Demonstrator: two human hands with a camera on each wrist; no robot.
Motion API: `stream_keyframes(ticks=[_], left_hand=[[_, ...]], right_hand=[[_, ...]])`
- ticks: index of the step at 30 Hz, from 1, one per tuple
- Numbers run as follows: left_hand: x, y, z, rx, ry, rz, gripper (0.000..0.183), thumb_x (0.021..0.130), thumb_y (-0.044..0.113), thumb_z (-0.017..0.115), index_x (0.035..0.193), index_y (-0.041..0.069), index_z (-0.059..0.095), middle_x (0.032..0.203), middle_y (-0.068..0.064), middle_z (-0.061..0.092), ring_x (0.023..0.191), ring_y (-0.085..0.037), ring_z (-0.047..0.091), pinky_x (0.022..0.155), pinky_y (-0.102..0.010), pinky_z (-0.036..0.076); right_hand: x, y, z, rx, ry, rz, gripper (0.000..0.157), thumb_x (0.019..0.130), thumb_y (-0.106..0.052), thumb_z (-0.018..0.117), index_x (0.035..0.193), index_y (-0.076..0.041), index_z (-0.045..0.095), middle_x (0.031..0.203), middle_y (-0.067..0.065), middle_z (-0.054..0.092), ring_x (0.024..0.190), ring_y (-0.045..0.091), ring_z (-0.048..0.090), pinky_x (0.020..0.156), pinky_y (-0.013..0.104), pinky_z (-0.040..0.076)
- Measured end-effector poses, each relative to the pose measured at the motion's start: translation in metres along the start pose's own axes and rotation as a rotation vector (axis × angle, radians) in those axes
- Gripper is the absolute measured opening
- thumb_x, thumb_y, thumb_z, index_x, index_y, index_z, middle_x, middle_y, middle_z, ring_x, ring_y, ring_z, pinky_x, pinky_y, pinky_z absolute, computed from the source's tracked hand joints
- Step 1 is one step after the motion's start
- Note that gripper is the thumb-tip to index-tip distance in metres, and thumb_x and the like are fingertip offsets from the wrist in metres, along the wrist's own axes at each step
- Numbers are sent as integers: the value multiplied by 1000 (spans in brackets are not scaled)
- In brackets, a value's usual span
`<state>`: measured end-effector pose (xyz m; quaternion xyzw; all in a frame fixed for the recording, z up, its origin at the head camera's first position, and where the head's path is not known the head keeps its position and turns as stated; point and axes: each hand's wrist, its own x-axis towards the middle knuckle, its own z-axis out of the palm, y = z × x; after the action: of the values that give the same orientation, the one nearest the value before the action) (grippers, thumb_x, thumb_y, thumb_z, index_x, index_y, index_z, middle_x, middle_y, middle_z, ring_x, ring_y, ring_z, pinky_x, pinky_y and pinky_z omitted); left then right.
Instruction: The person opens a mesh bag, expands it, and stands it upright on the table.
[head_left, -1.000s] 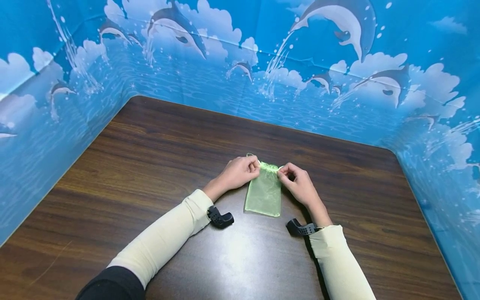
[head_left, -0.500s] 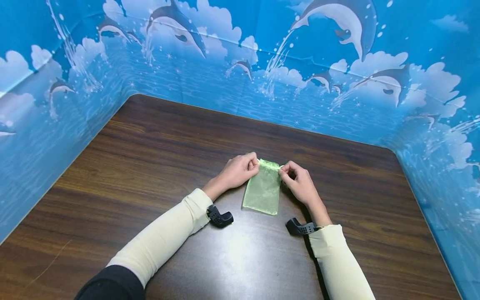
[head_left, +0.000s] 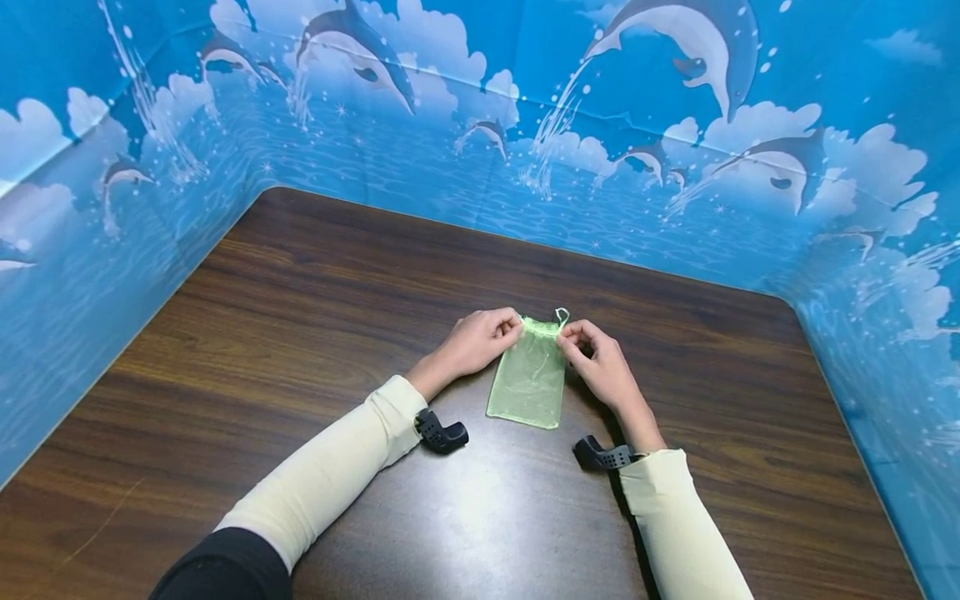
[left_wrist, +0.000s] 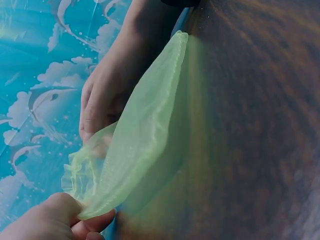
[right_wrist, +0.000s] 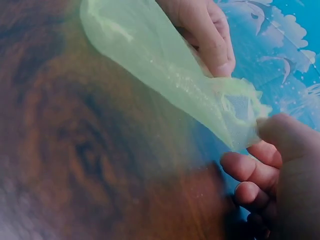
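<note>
A sheer light-green drawstring pouch (head_left: 528, 383) lies between the two hands, its gathered mouth pointing away from the person. My left hand (head_left: 480, 340) pinches the left corner of the mouth between thumb and fingers. At the opposite corner my right hand (head_left: 598, 360) pinches the edge, and a small drawstring loop (head_left: 562, 315) sticks up beside its fingertips. In the left wrist view the pouch (left_wrist: 145, 130) rises off the tabletop at its mouth end, with the ruffled rim (left_wrist: 80, 175) spread between both hands. The right wrist view shows the ruffled mouth (right_wrist: 242, 107) parted somewhat.
A dark wood-grain table (head_left: 337, 275) extends around the hands, with a bright glare spot near the front. Blue dolphin-printed cloth (head_left: 420, 150) walls the back and sides. Black wrist cameras (head_left: 441, 433) are strapped over the cream sleeves (head_left: 330, 467).
The drawstring loop at the left hand has gone from view, and one now shows by the right hand. The pouch has shifted slightly; both hands stay almost in place.
</note>
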<state>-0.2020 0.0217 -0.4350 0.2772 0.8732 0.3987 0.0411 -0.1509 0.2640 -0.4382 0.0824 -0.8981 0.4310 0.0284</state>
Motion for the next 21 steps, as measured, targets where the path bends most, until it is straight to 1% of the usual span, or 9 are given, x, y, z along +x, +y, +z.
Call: stream_keyframes(ticks=[3,10,16,21], left_hand=[[1,0,1,-8,9,10,16,106,27,56,101,23,71,87,8,72,78,-6,64,77,-33,49],[1,0,2,-4,19,11,8,101,24,62,98,19,69,88,4,72,79,-8,64,76,-32,50],[1,1,2,1,35,19,10,101,24,61,94,19,65,83,5,69,74,-8,61,74,-31,48],[1,1,2,6,48,11,10,101,24,59,93,20,65,80,7,67,72,-7,60,74,-31,48]], right_hand=[[1,0,-1,-10,8,-12,21,106,-30,62,111,-11,68,92,7,69,76,15,57,67,26,45],[-2,0,-1,-1,24,-30,17,106,-26,63,101,-10,68,83,7,66,67,15,54,63,27,45],[-2,1,-1,9,57,-41,15,105,-23,64,95,-12,66,81,5,65,64,15,55,60,28,47],[-2,2,-1,13,61,-42,17,105,-23,63,92,-12,63,78,5,64,64,16,56,60,29,47]])
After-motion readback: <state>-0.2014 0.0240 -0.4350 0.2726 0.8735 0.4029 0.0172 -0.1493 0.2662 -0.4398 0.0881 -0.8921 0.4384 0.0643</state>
